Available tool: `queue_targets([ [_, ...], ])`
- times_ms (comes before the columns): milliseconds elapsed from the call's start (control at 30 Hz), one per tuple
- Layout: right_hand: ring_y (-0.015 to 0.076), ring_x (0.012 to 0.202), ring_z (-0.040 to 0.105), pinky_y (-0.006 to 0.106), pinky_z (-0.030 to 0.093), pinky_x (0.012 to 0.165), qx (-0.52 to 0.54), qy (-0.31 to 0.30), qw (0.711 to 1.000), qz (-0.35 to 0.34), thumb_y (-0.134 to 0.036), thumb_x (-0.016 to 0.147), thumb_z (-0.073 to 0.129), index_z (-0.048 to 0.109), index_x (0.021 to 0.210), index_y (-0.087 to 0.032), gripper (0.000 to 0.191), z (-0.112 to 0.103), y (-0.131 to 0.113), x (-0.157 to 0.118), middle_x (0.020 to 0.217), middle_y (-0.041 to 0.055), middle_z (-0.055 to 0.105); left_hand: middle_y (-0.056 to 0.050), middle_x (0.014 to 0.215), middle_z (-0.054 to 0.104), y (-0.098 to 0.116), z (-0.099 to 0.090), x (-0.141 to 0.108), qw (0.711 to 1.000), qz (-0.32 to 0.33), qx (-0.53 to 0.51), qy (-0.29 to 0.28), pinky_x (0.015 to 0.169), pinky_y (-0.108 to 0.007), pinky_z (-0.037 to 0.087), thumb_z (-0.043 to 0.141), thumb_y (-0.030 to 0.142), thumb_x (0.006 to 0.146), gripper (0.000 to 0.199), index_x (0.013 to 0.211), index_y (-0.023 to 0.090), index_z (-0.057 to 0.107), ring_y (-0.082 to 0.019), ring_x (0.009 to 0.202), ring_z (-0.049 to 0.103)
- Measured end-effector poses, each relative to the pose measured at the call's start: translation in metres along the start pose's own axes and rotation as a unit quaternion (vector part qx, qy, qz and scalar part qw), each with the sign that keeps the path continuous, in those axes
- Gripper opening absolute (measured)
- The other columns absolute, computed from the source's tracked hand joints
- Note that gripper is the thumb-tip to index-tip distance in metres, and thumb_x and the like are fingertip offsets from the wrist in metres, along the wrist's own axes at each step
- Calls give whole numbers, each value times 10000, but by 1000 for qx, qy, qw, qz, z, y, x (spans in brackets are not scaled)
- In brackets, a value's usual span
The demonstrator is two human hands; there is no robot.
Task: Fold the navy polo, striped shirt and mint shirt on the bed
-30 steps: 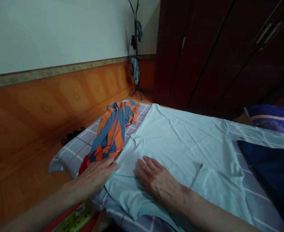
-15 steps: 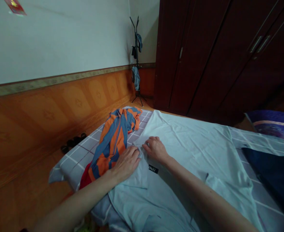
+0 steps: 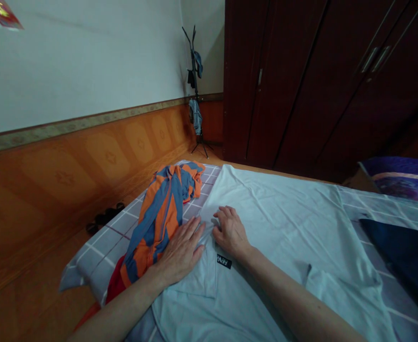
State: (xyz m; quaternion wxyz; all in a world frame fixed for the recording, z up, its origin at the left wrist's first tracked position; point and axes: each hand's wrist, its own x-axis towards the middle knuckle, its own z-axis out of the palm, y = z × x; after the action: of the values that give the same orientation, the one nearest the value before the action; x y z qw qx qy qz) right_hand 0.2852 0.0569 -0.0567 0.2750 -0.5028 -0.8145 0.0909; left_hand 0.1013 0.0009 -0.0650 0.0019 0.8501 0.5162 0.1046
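Note:
A pale T-shirt (image 3: 276,209) lies spread on the bed, with a small black label print (image 3: 223,261) near its middle. My left hand (image 3: 184,249) rests flat on the shirt's left sleeve, fingers stretched out. Just to its right, my right hand (image 3: 232,232) touches the shirt with its fingers bent and apart, holding nothing that I can see. Beside my left hand lies a crumpled orange and blue striped garment (image 3: 168,199), with a red cloth (image 3: 115,280) partly under it.
The checked bedsheet (image 3: 102,251) ends at the left. A dark blue folded cloth (image 3: 404,251) lies on the right. Beyond the bed stand a dark red wardrobe (image 3: 276,95) and a coat rack (image 3: 195,85). Black shoes (image 3: 104,218) sit on the floor.
My left hand has flattened and its fingers have straightened on the sleeve. The fingers of my right hand have loosened slightly. The view has shifted a little to the right.

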Motion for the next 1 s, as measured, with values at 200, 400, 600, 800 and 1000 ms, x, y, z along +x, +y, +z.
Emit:
queue_targets([
  [200, 277, 1286, 348, 420, 329, 1034, -55, -36, 996, -56, -217, 881, 472, 534, 1236, -124, 372, 3, -5, -6, 1372, 163, 455, -154, 1530, 210, -5, 1, 4, 999, -18, 13, -44, 1122, -501, 238, 355, 437, 959, 588, 1464, 155, 251, -276, 1410, 181],
  [400, 287, 1259, 392, 421, 341, 1023, -81, -60, 992, -74, -282, 895, 502, 540, 1237, -111, 384, -22, -16, 1, 1340, 173, 484, -173, 1546, 95, 5, -12, 0, 996, -10, 1, -86, 1129, -529, 173, 383, 486, 939, 669, 1476, 130, 203, -298, 1425, 72],
  [600, 256, 1042, 540, 373, 444, 883, -114, -120, 981, -103, -283, 870, 564, 626, 1077, -126, 267, -100, -38, -12, 1116, 135, 616, -148, 1547, 139, 28, -36, -22, 974, 94, -39, -200, 1140, -504, 154, 434, 567, 899, 744, 1477, 163, 198, -279, 1426, 93],
  [800, 250, 900, 606, 380, 510, 762, -123, -161, 975, -86, -234, 802, 607, 637, 886, -172, 108, -144, -31, -113, 932, 115, 656, -124, 1342, 488, 31, -34, -42, 981, 151, -53, -107, 1001, -428, 399, 545, 412, 893, 455, 1286, 193, 476, -266, 1222, 461],
  [1000, 243, 861, 640, 358, 552, 678, -121, -150, 981, -24, -153, 779, 568, 620, 970, -208, 205, -126, -27, -205, 1006, 92, 668, -41, 813, 586, 38, -30, -37, 983, 166, -73, -27, 746, -329, 463, 431, 157, 920, 177, 813, 170, 570, -181, 797, 567],
])
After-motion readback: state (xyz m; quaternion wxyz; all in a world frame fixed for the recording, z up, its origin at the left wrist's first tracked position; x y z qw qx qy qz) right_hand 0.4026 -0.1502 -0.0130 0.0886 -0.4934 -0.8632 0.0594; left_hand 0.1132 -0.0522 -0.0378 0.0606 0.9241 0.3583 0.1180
